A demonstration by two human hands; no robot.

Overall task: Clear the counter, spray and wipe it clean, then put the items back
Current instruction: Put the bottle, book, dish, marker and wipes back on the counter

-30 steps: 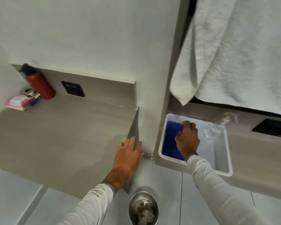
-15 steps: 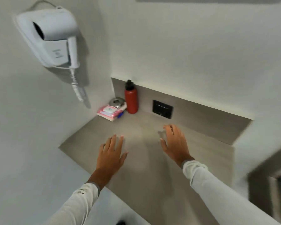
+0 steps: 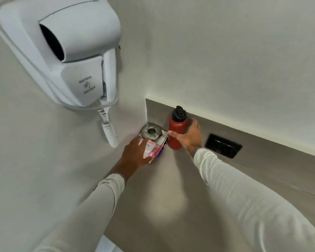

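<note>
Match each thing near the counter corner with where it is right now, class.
Things:
1. red bottle
2. metal dish
3. hair dryer
4. black socket plate

Places:
A. mounted on the wall above the counter
B. set in the backsplash, right of the right hand
C. gripped by the right hand
D. on the pink packets under the left hand

Pairs: 1-C, 2-D, 3-A, 4-B

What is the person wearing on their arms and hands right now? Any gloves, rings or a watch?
Both arms are in long, pale off-white sleeves reaching the wrists, the left sleeve with a small dark mark near its cuff. The left hand and right hand are bare: no gloves, and no rings or watch visible.
</note>
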